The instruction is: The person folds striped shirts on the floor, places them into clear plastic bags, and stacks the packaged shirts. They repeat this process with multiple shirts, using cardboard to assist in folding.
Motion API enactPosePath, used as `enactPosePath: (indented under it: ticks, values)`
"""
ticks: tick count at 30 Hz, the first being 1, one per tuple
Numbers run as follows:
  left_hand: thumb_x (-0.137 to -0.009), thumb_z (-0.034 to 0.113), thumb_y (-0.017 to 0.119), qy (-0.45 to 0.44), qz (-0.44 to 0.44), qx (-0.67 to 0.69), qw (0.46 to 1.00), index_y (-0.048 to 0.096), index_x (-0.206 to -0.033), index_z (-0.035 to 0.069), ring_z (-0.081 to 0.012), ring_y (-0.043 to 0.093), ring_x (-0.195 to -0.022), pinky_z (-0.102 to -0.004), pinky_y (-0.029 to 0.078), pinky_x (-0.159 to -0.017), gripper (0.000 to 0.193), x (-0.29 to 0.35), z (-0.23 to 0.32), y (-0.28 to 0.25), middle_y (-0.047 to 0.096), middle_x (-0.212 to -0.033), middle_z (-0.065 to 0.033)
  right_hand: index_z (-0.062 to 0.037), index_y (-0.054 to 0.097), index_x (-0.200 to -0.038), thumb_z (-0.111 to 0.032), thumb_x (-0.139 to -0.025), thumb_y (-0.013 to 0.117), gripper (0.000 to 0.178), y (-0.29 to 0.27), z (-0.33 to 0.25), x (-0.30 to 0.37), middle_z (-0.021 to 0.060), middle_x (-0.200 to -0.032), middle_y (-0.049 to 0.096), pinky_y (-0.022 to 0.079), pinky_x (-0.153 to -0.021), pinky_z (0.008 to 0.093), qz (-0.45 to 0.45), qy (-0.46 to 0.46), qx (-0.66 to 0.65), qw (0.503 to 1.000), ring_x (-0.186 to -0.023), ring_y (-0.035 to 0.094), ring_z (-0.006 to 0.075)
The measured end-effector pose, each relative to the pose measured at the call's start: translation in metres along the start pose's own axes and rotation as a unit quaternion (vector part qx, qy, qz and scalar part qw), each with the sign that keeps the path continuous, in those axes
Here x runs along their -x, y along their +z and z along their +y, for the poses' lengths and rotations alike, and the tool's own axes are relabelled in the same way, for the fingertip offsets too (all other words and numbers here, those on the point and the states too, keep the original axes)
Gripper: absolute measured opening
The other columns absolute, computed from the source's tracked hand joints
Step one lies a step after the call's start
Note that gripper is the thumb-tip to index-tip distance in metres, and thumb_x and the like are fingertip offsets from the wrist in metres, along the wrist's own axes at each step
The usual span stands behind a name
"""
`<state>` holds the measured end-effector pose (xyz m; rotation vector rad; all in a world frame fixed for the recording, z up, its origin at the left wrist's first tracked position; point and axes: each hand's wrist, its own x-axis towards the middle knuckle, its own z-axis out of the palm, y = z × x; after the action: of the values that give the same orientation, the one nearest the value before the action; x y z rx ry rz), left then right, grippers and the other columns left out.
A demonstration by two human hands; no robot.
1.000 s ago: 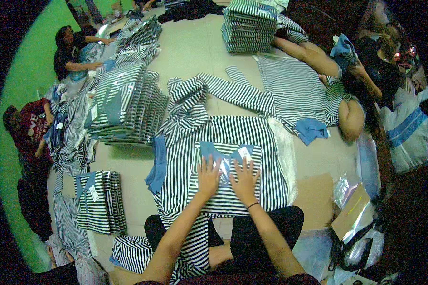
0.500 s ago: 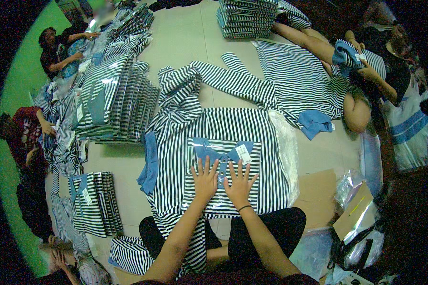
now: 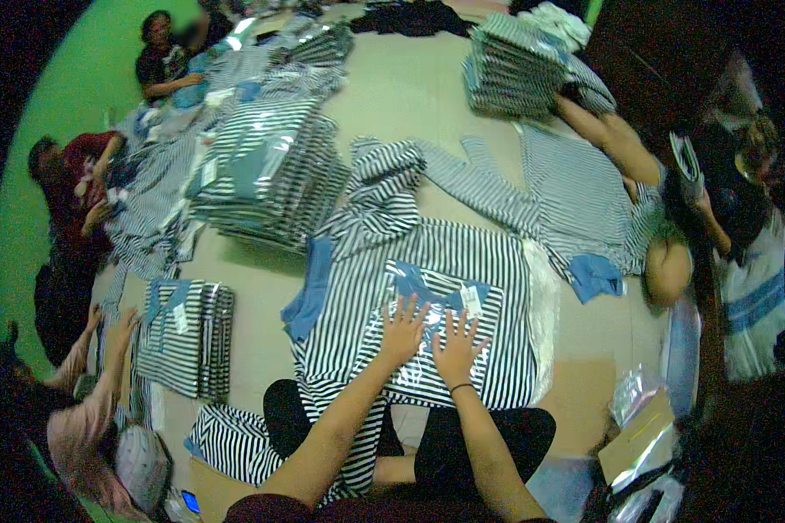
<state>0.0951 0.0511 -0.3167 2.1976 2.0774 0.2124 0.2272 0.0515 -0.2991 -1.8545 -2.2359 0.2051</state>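
Both hands press flat on a folded black-and-white striped shirt (image 3: pixel 445 298) in a clear plastic bag, with a blue collar and a white tag. My left hand (image 3: pixel 403 331) lies across its middle, fingers spread. Beside it, my right hand (image 3: pixel 459 350) also rests with fingers apart, just below the tag; a dark band circles that wrist. Neither hand grips anything. Beneath the packet an unfolded striped shirt (image 3: pixel 353 301) is spread in front of my crossed legs, its blue collar (image 3: pixel 307 292) toward the left.
A tall stack of bagged shirts (image 3: pixel 266 174) stands to the left, a smaller stack (image 3: pixel 183 340) nearer me, another stack (image 3: pixel 513 74) far right. Another striped shirt (image 3: pixel 576 187) lies spread at right. Cardboard (image 3: pixel 580 401) and plastic bags (image 3: pixel 641 397) lie near right. Several people sit around.
The view has shifted, so most things appear lower and further right. Both hands stay flat on the packet. At lower left, a person's arms now reach up close to the small stack.
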Motion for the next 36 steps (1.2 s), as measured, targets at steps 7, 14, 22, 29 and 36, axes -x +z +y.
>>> enactPosePath:
  ticks: [7, 14, 22, 29, 36]
  values:
    - [-0.071, 0.033, 0.059, -0.177, 0.072, 0.228, 0.955, 0.037, -0.115, -0.003, -0.0319, 0.04, -0.107, -0.0365, 0.032, -0.089, 0.061, 0.014, -0.032, -0.031, 0.043, -0.114, -0.021, -0.0192, 0.023, -0.129, -0.044, -0.077, 0.047, 0.063, -0.051, 0.014, -0.008, 0.0132, -0.135, 0.017, 0.012, -0.09, 0.0625, -0.17, -0.045, -0.069, 0.982, -0.123, 0.014, 0.0363]
    - [-0.066, 0.029, 0.063, -0.234, -0.185, 0.473, 0.829, 0.041, -0.11, -0.009, -0.0297, 0.047, -0.1, -0.0342, 0.036, -0.085, 0.062, 0.053, -0.062, -0.054, 0.047, -0.109, -0.0236, -0.0113, 0.022, -0.128, -0.032, -0.067, 0.063, 0.077, -0.069, -0.009, 0.086, 0.0163, -0.133, 0.02, 0.021, -0.092, 0.0551, -0.201, -0.251, -0.05, 0.946, -0.12, 0.022, 0.0333]
    - [-0.083, 0.035, 0.043, -0.14, -0.113, 0.852, 0.491, 0.052, -0.096, 0.004, -0.0086, 0.048, -0.053, -0.0184, 0.038, -0.045, 0.035, 0.105, -0.073, -0.176, 0.054, -0.071, -0.002, -0.0019, 0.044, -0.112, 0.0, -0.065, 0.047, 0.047, -0.203, -0.021, 0.059, 0.0202, -0.111, 0.048, 0.042, -0.08, 0.0341, -0.042, -0.313, -0.206, 0.926, -0.095, 0.05, 0.0324]
    - [-0.077, 0.039, 0.046, -0.322, 0.009, 0.165, 0.932, 0.05, -0.105, 0.005, -0.0286, 0.048, -0.088, -0.0396, 0.038, -0.076, 0.044, 0.213, -0.136, -0.133, 0.053, -0.098, -0.0141, 0.0028, 0.048, -0.107, -0.016, -0.074, 0.055, 0.038, -0.324, -0.118, -0.039, 0.0123, -0.1, 0.055, 0.038, -0.082, 0.0282, -0.213, -0.127, -0.34, 0.907, -0.093, 0.051, 0.0215]
    - [-0.071, 0.028, 0.051, -0.33, 0.22, 0.098, 0.913, 0.052, -0.095, 0.003, -0.0262, 0.044, -0.095, -0.043, 0.031, -0.081, 0.035, 0.228, -0.101, -0.096, 0.052, -0.097, -0.0107, -0.0022, 0.045, -0.112, -0.004, -0.075, 0.048, 0.036, -0.352, -0.267, -0.147, 0.0144, -0.1, 0.056, 0.04, -0.08, 0.0299, 0.282, -0.433, -0.255, 0.817, -0.088, 0.055, 0.0235]
